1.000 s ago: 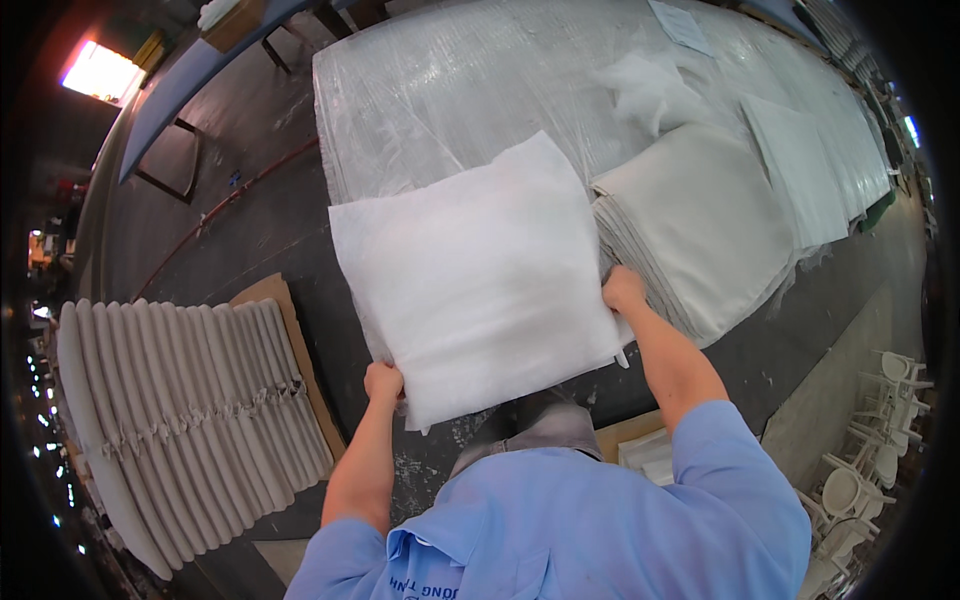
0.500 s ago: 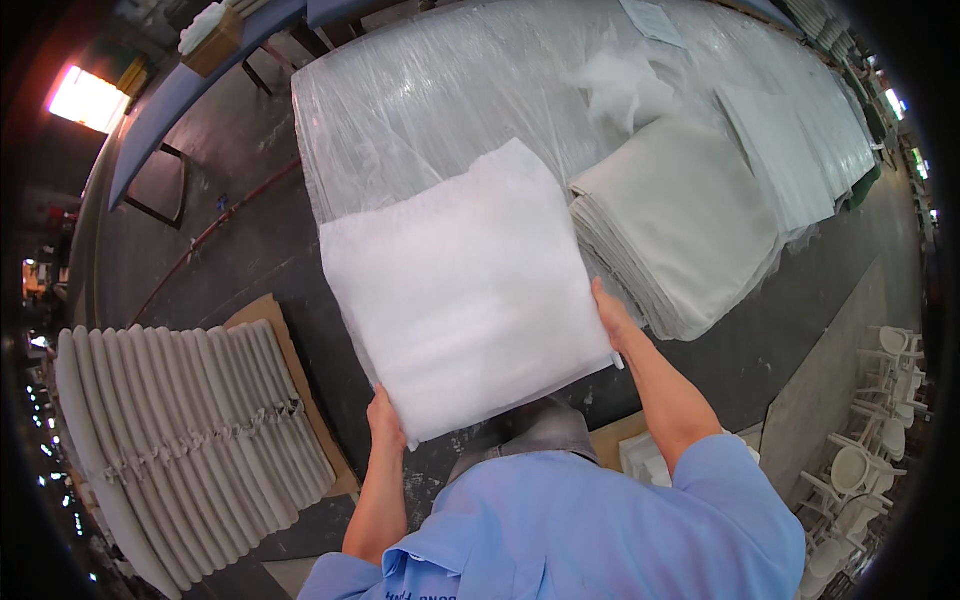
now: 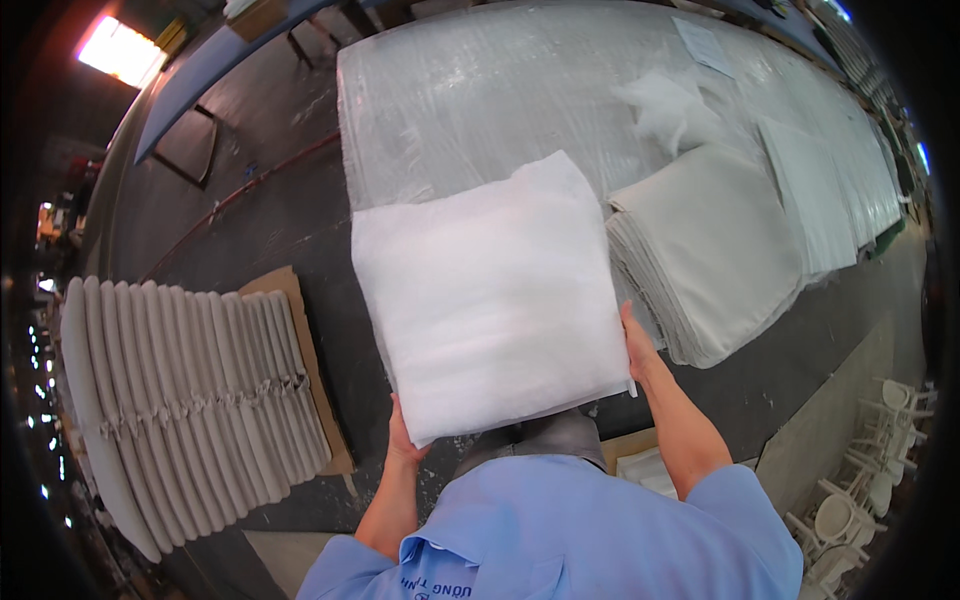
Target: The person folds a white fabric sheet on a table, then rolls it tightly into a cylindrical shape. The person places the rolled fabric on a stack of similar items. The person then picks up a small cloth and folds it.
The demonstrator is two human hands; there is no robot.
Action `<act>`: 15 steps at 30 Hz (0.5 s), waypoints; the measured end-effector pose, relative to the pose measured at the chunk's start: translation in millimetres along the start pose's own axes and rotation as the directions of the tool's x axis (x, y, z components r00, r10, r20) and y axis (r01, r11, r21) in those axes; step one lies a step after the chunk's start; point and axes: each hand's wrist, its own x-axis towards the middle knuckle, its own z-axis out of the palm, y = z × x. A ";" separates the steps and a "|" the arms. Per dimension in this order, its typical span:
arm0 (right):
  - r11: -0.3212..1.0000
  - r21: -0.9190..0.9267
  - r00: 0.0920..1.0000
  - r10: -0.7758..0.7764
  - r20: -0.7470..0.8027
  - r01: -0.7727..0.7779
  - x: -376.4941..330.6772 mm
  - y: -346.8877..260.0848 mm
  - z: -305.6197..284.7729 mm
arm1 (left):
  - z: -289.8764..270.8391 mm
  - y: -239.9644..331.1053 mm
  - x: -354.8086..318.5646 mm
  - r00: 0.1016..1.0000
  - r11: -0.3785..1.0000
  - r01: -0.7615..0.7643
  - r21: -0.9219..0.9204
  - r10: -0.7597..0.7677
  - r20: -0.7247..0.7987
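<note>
A square white cushion pad (image 3: 490, 310), soft and fluffy on top, is held in front of me by both hands. My left hand (image 3: 402, 432) grips its near left corner, with the fingers partly tucked beneath. On the right edge, close to the near corner, my right hand (image 3: 638, 345) is closed with the fingers partly hidden. A small white tab hangs from that near right corner. Just right of the pad lies a stack of beige fabric covers (image 3: 715, 255), folded and layered. The pad's far part overlaps a plastic-wrapped surface (image 3: 450, 110).
At the left, a row of grey-beige cushions (image 3: 200, 400) stands packed against a cardboard sheet (image 3: 310, 370). White foam sheets (image 3: 810, 195) and a crumpled white scrap (image 3: 675, 110) lie on the plastic. White chairs (image 3: 835, 520) stand at lower right; a blue table (image 3: 190, 85) stands far left.
The view has turned slightly, so the surroundings sit differently in the picture. Both hands keep their hold on the white cushion pad, which lies nearly the same relative to the covers.
</note>
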 end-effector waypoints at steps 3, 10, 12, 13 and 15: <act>0.919 -0.381 0.960 -0.193 -0.201 0.105 12.8 31.1 -18.8 | -14.2 -12.0 8.5 0.993 0.995 0.094 0.018 -0.093 -0.066; 0.504 -0.856 0.829 -0.426 -0.362 -0.115 25.6 35.9 -2.9 | -12.7 -16.8 7.7 0.807 0.852 0.341 0.398 -0.049 -0.588; 0.475 -0.880 0.811 -0.509 -0.288 -0.014 26.7 25.4 -10.1 | -11.2 -10.5 -1.1 0.663 0.813 0.362 0.457 0.121 -0.739; 0.451 -0.892 0.796 -0.550 -0.253 0.028 26.1 18.6 -16.5 | -9.8 -0.1 -5.3 0.615 0.778 0.268 0.569 0.316 -0.722; 0.484 -0.859 0.720 -0.655 -0.230 0.165 34.8 -2.1 -22.0 | -10.6 23.7 -11.2 0.500 0.699 0.162 0.697 0.551 -0.668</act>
